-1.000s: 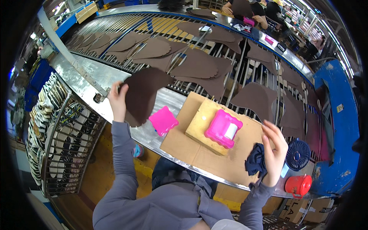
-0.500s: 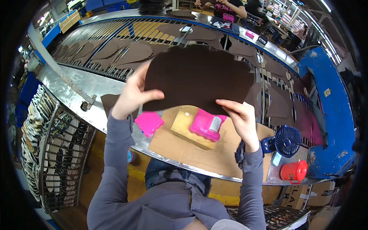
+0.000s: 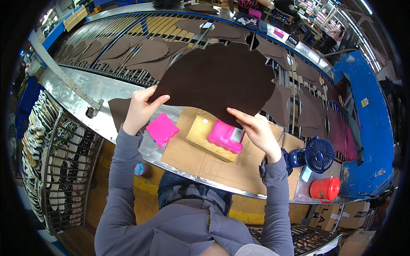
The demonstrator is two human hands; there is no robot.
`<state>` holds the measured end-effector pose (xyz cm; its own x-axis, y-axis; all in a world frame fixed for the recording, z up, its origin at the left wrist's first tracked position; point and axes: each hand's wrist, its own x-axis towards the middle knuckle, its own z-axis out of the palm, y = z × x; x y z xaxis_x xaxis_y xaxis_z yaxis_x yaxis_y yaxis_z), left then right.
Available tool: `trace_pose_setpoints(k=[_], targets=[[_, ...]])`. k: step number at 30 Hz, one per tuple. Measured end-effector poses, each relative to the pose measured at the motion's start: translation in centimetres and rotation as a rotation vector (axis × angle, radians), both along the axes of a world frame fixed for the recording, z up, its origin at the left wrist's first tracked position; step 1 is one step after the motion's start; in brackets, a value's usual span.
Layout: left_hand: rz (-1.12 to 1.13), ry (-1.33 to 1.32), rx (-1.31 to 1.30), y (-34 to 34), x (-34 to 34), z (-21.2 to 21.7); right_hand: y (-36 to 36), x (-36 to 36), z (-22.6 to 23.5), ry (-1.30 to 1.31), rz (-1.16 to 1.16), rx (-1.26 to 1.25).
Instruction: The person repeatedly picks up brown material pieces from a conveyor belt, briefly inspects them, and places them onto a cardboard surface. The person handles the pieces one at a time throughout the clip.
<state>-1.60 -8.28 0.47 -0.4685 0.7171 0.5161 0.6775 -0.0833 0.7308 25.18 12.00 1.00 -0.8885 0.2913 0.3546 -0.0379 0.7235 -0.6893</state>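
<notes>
Both hands held one large dark brown leather piece (image 3: 222,79) up over the bench. The left hand (image 3: 139,111) pinched its lower left edge, thumb on the near face, fingers closed behind. The right hand (image 3: 256,130) gripped the lower right edge, fingers clamped on the sheet. The piece hung spread flat, above the cardboard sheet (image 3: 200,160) and in front of the roller conveyor (image 3: 141,25).

Packages and labels, by place:
- One tan foam block (image 3: 205,136) lay on the cardboard, with a pink plastic holder (image 3: 225,135) on its right end; a pale label strip showed on the holder, print too small to tell.
- A second pink item, square with wavy edges (image 3: 162,129), lay just left of the cardboard on the steel table edge (image 3: 77,91).
- One small yellow triangular warning sign (image 3: 365,102) sat on the blue machine housing (image 3: 367,128) at right.
- Cardboard boxes (image 3: 337,215) stood on the floor at lower right.

Counts: two pink items; one blue handheld fan (image 3: 318,154); one red lidded cup (image 3: 326,188) below the fan. More brown leather pieces (image 3: 141,53) lay across the conveyor, too many and overlapped to count. A wire rack of shoe soles (image 3: 55,158) stood at left.
</notes>
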Motion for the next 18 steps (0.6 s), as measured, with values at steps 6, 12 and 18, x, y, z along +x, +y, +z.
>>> trace_pose_setpoints(k=[6, 12, 18], targets=[[0.002, -0.003, -0.001, -0.4, -0.6, -0.5, -0.5, -0.5, 0.1, 0.005, 0.014, 0.029], [-0.066, 0.008, -0.006, 0.9, 0.0, -1.2, -0.4, 1.0, 0.3, -0.019, -0.024, 0.068], [-0.092, 0.181, -0.197, 2.6, 0.5, -3.1, -0.4, 4.4, -0.5, -0.058, -0.105, 0.146]])
